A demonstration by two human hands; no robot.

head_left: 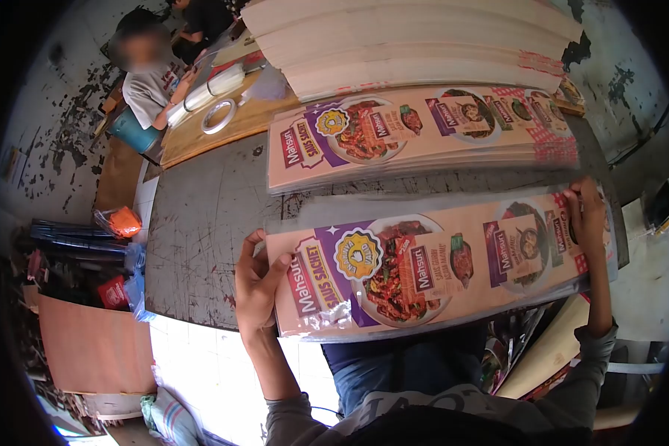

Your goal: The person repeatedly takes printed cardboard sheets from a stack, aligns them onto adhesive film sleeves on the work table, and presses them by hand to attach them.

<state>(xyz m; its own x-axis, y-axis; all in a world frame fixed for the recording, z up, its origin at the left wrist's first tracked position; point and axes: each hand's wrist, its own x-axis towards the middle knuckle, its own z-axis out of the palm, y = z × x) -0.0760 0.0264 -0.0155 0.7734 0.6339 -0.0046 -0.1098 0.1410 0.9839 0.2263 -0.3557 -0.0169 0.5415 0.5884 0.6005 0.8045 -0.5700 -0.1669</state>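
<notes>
My left hand [259, 288] is closed on the left end of a long printed banner [464, 264] in clear plastic, thumb on top. The banner shows food pictures and the words "Mahsun" and "Saus Sachet". At its far right end my right hand [589, 223] grips the edge, fingers over the print. Other sheets seem to lie under the held one, but how many I cannot tell. It extends over the front edge of the dark, scratched table [201, 215]. Just behind lies a stack of the same printed banners [416, 141], also in plastic.
A tall pile of pale sheets [409, 48] stands at the back. On a wooden board [182, 147] at back left are a tape roll [219, 117] and a bundle of clear plastic [208, 93]. A person [150, 82] works there; another is behind. An orange bag [120, 221] lies left.
</notes>
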